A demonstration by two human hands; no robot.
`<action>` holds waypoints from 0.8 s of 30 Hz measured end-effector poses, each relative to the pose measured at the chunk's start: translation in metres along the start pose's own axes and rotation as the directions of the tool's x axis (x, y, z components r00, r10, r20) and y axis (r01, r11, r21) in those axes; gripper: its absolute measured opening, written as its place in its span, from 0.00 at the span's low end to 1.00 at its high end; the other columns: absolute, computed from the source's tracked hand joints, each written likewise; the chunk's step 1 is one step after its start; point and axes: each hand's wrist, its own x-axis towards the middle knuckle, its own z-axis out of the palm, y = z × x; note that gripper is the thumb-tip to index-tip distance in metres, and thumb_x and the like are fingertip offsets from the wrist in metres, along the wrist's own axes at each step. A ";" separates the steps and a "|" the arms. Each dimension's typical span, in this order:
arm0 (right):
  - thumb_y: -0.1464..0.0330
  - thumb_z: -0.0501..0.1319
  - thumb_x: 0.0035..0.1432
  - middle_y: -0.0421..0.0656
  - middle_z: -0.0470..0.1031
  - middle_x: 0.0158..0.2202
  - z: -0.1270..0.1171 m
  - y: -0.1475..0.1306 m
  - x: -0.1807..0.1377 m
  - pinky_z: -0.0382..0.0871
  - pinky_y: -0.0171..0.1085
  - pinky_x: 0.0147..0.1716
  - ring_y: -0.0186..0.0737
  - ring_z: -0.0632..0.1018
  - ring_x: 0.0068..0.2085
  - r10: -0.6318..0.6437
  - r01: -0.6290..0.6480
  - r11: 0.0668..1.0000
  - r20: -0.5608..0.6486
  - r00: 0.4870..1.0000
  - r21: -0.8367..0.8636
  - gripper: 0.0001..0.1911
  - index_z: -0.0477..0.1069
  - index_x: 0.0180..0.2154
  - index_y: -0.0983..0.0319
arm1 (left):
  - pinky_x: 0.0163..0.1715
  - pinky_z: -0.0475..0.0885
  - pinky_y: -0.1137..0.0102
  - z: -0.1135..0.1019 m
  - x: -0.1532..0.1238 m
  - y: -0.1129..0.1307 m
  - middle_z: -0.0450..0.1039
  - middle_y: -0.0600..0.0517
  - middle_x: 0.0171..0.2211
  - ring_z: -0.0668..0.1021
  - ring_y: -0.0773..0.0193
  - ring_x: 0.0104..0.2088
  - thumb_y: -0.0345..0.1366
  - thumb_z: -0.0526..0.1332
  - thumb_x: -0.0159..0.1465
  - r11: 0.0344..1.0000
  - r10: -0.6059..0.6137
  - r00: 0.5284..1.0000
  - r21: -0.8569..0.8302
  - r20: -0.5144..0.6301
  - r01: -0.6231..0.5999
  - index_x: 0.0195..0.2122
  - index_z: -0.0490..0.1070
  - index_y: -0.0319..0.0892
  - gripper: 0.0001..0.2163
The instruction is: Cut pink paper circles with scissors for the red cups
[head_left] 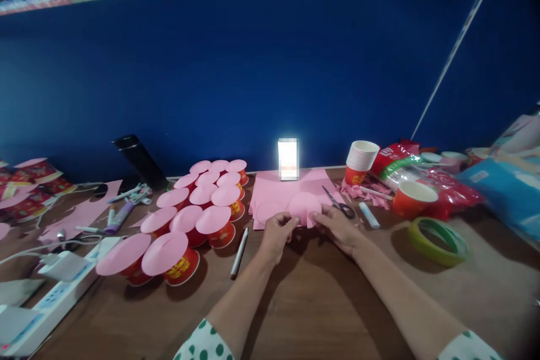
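A pink paper circle [304, 208] is held by its lower edge between my two hands. On its left side, my left hand [278, 232] pinches the edge between thumb and fingers. My right hand [338, 229] grips the opposite side the same way. Beneath and behind the circle lies a stack of pink paper sheets [261, 191]. Scissors [343, 207] with dark handles rest just beyond my right hand. A marker pen [239, 253] lies to the left of my left forearm.
Rows of upturned red paper cups [185, 270] topped with pink circles stand left. A power strip [63, 292] lies front left. On the right are stacked cups [360, 160], a glue stick [369, 215], an orange cup [413, 199] and green tape [439, 242]. A lit screen [288, 160] stands behind.
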 end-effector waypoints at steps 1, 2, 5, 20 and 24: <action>0.62 0.70 0.38 0.35 0.68 0.18 0.001 0.000 0.000 0.58 0.29 0.18 0.29 0.67 0.20 0.002 -0.002 1.000 -0.009 1.000 0.005 0.17 0.71 0.31 0.63 | 0.13 0.48 0.77 0.001 0.000 -0.001 0.57 0.61 0.12 0.57 0.77 0.12 0.45 0.66 0.46 1.000 0.006 1.000 -0.008 -0.003 -0.006 0.25 0.67 0.38 0.16; 0.62 0.70 0.39 0.36 0.69 0.19 0.002 0.000 0.000 0.59 0.30 0.18 0.30 0.67 0.20 0.004 -0.004 1.000 -0.016 1.000 0.008 0.17 0.71 0.32 0.63 | 0.13 0.49 0.77 0.002 0.000 -0.001 0.57 0.61 0.12 0.57 0.77 0.12 0.45 0.67 0.46 1.000 0.007 1.000 -0.016 -0.008 -0.007 0.25 0.67 0.38 0.16; 0.61 0.69 0.40 0.38 0.73 0.23 0.001 0.002 0.002 0.61 0.30 0.19 0.30 0.69 0.21 0.009 -0.009 1.000 -0.024 1.000 0.019 0.18 0.72 0.33 0.62 | 0.13 0.49 0.77 0.005 -0.002 -0.001 0.56 0.62 0.12 0.56 0.77 0.12 0.46 0.67 0.45 0.999 -0.008 1.000 -0.047 -0.017 0.007 0.25 0.67 0.38 0.17; 0.62 0.71 0.36 0.35 0.70 0.21 0.000 0.004 0.005 0.64 0.30 0.21 0.30 0.70 0.22 0.008 -0.008 1.000 -0.060 0.998 0.010 0.17 0.68 0.27 0.62 | 0.12 0.49 0.77 0.009 -0.004 -0.001 0.57 0.61 0.13 0.56 0.78 0.12 0.42 0.67 0.47 0.997 -0.026 0.999 -0.067 -0.021 0.025 0.25 0.67 0.38 0.14; 0.61 0.71 0.34 0.34 0.69 0.19 0.003 0.004 0.004 0.64 0.30 0.20 0.29 0.69 0.21 -0.032 0.033 0.999 -0.087 0.996 0.013 0.18 0.66 0.24 0.62 | 0.12 0.48 0.77 0.009 -0.004 0.000 0.58 0.61 0.13 0.56 0.78 0.12 0.43 0.67 0.46 0.996 -0.041 0.999 -0.080 -0.025 0.038 0.26 0.67 0.38 0.14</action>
